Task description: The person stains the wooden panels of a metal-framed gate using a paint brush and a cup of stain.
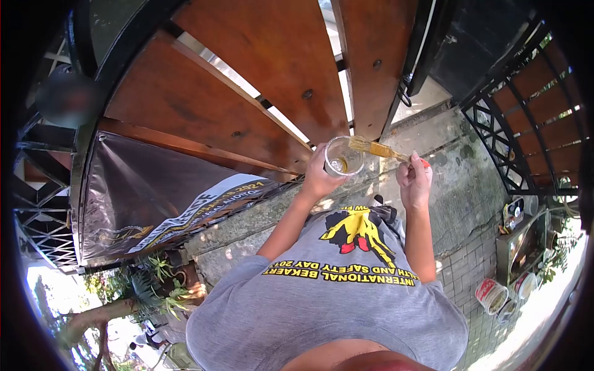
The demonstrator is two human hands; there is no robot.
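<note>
My left hand (pixel 322 174) is wrapped around a clear plastic cup (pixel 331 162) with a small amount of liquid at its bottom. In my right hand (pixel 416 179) is a paintbrush (pixel 385 150), pinched by its red-tipped handle. The brush points left, and its yellowish bristles overlap the cup's rim in this view. Just beyond the cup rise the reddish-brown wooden slats (pixel 272 68) of a gate, with dark round bolt heads and bright gaps between the boards.
A dark banner (pixel 148 185) hangs at the gate's lower left. Concrete paving (pixel 433 148) lies beneath my hands. Black metal lattice with wooden slats (pixel 526 117) stands at right, above several buckets (pixel 492 295). Potted plants (pixel 164 278) and a tree trunk are at lower left.
</note>
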